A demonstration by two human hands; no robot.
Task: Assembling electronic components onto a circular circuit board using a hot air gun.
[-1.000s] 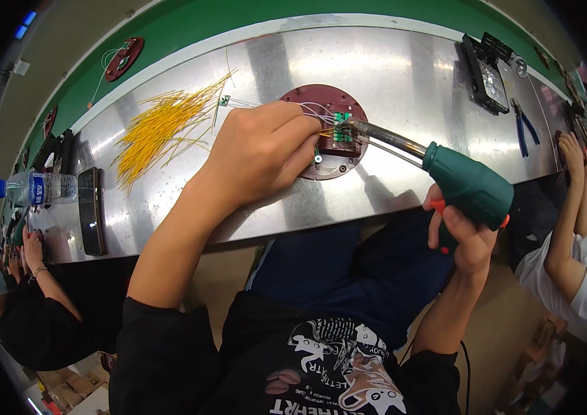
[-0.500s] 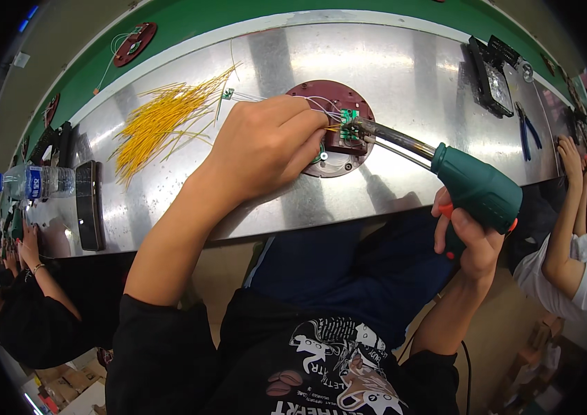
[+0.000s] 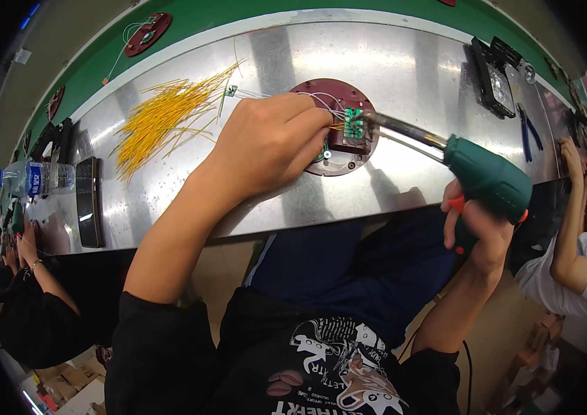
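Note:
My left hand (image 3: 269, 142) is closed in a pinch over the left side of a round dark red base (image 3: 328, 87). Between its fingertips, a thin yellow wire (image 3: 337, 126) runs to a small green circuit board (image 3: 353, 119) on the base. White wires loop above the board, and some lead left to a tiny green board (image 3: 230, 90). My right hand (image 3: 486, 232) is wrapped round the handle of a green soldering gun (image 3: 492, 178). Its dark tip points left at the board's right edge; whether it touches cannot be made out.
A heap of yellow wires (image 3: 165, 121) lies left on the metal bench (image 3: 418, 69). Further left are a phone (image 3: 88, 200) and a water bottle (image 3: 44, 179). Blue-handled pliers (image 3: 530, 135) and a black case (image 3: 492, 79) lie right. Co-workers sit on both sides.
The soldering gun has moved right with my right hand, its tip shifting off the middle of the board. The base and my left hand have shifted slightly right in view.

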